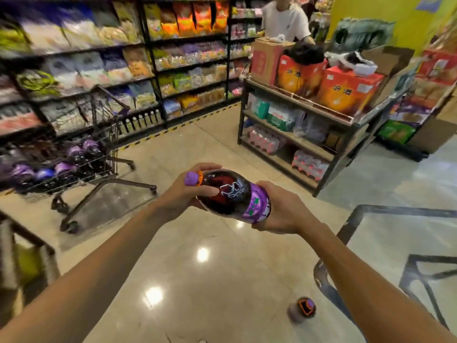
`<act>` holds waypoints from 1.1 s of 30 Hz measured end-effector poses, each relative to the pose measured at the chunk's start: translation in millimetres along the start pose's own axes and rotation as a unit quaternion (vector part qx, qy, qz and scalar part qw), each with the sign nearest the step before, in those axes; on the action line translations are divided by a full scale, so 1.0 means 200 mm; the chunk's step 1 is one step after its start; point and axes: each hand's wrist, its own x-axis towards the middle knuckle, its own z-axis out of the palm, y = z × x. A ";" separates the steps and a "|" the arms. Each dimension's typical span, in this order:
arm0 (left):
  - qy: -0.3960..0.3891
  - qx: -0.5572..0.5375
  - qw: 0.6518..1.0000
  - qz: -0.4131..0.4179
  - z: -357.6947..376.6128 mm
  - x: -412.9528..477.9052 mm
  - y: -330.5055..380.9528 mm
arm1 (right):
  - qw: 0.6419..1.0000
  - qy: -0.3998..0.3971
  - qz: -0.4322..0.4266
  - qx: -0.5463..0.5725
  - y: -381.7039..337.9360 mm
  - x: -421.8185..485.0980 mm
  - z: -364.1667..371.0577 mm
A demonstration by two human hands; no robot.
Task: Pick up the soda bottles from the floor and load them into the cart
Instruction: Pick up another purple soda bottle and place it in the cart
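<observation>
I hold a dark soda bottle with a purple label and purple cap sideways in front of me, above the floor. My left hand grips its neck end near the cap. My right hand cups its base. Another soda bottle stands upright on the floor at the lower right, between my forearms. The wire shopping cart stands at the left by the shelves, and several purple-capped bottles lie in its basket.
Snack shelves line the left wall. A display rack with orange boxes and drink packs stands at the right. A person in a white shirt stands behind it. Glossy tiled floor lies between cart and rack.
</observation>
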 end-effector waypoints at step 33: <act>0.358 -0.041 0.933 -0.012 -1.76 0.31 0.05 | 0.935 -0.166 -0.308 0.059 -0.84 2.45 0.56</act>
